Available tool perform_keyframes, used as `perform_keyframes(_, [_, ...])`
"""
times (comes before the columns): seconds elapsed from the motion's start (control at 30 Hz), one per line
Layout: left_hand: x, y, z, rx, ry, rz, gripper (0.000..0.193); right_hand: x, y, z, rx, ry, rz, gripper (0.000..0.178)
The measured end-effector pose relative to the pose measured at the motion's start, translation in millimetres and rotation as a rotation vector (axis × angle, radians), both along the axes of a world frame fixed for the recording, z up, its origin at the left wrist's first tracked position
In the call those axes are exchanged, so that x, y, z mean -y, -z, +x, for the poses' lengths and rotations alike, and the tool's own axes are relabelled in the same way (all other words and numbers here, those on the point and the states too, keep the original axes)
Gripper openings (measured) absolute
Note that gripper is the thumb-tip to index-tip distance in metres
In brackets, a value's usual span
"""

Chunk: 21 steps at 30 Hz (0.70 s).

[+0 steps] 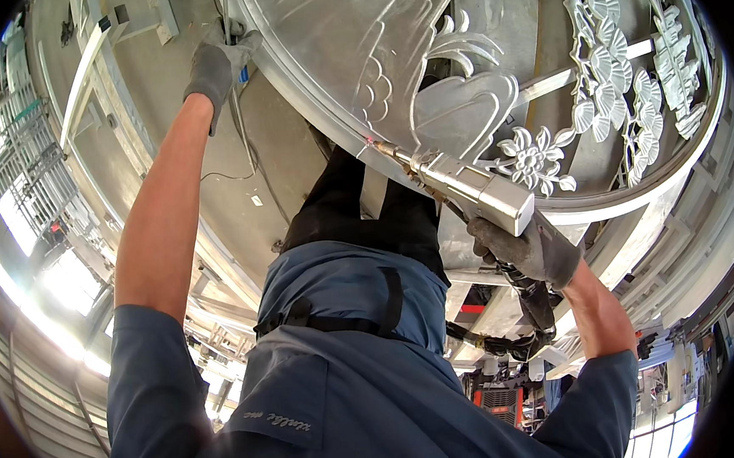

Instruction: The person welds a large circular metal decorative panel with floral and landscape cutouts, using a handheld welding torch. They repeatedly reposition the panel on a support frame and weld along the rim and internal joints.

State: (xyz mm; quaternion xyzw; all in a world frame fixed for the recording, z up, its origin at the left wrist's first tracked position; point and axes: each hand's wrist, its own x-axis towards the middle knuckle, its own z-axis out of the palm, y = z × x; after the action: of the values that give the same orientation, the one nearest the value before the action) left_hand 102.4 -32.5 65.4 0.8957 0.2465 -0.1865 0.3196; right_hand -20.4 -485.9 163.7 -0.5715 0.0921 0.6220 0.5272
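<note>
My right hand, in a dark grey glove, grips a silver handheld laser welding gun. The gun's narrow nozzle points up and left, its tip at the pale rim of a large round metal panel. A small reddish spot shows at that tip. My left hand, also gloved, is at the panel's upper left edge. Its fingers look closed beside a thin dark cable and a small blue piece, but what they hold is unclear. Raised metal ornaments lie on the panel, among them a flower and fan-shaped leaves.
A black-wrapped hose hangs below the gun, close to my right forearm. Thin cables run down the grey surface at left. Metal frame bars stand farther left. A red and black machine sits at lower right.
</note>
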Motion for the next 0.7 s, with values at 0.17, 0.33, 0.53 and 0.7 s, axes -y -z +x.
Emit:
perform_keyframes(0.17, [-2.0, 1.6, -0.1, 0.016, 0.057, 0.064, 0.027, 1.0, 3.0, -5.0, 0.043, 0.042, 0.007, 0.035])
perform_keyframes(0.33, [-11.1, 8.6, -2.7, 0.021, 0.073, 0.057, 0.032, -4.2, 0.2, 0.6, 0.033, 0.051, -0.004, 0.035])
perform_keyframes(0.53, [-8.9, 7.2, -3.8, 0.046, 0.092, 0.086, 0.029, -3.5, 2.1, -2.4, 0.02, 0.066, 0.002, 0.036])
perform_keyframes(0.7, [-0.5, 0.5, -4.2, 0.025, 0.056, 0.061, 0.021, 0.1, 5.5, -1.9, -0.007, 0.066, 0.039, 0.036])
